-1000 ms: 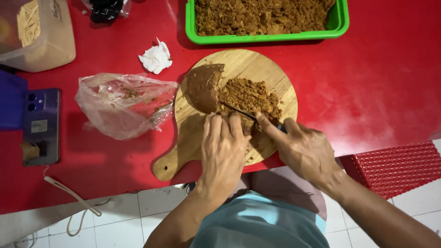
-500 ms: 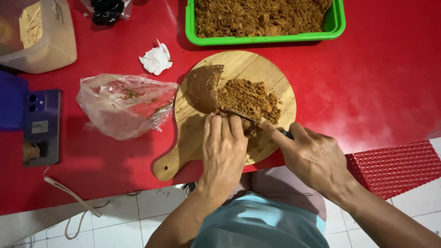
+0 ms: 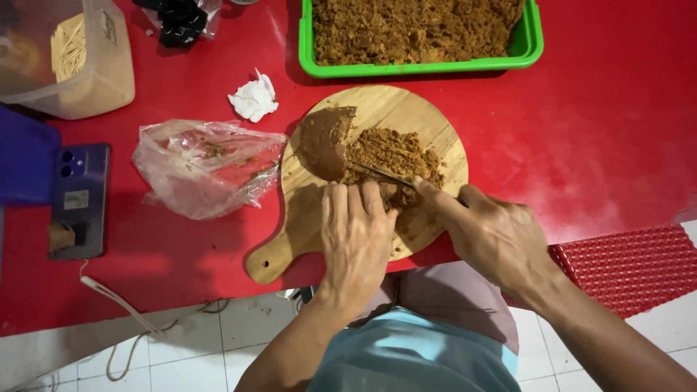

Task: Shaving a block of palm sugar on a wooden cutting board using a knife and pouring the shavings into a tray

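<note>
A round wooden cutting board (image 3: pixel 425 120) with a handle lies on the red table (image 3: pixel 581 131). On it sits a smooth brown block (image 3: pixel 323 141) with a heap of brown shavings (image 3: pixel 396 152) beside it. My right hand (image 3: pixel 494 236) grips a knife (image 3: pixel 381 174) whose blade lies across the shavings next to the block. My left hand (image 3: pixel 356 232) lies flat on the board, its fingertips against the shavings and the knife.
A green tray (image 3: pixel 534 43) full of brown shavings stands behind the board. Left of the board lie a crumpled plastic bag (image 3: pixel 203 170), a white tissue wad (image 3: pixel 253 98), a phone (image 3: pixel 78 199) and a clear container (image 3: pixel 69 62). A red stool (image 3: pixel 624 265) stands at right.
My right hand has slid slightly to the right and back with the knife. My left hand stays flat on the board.
</note>
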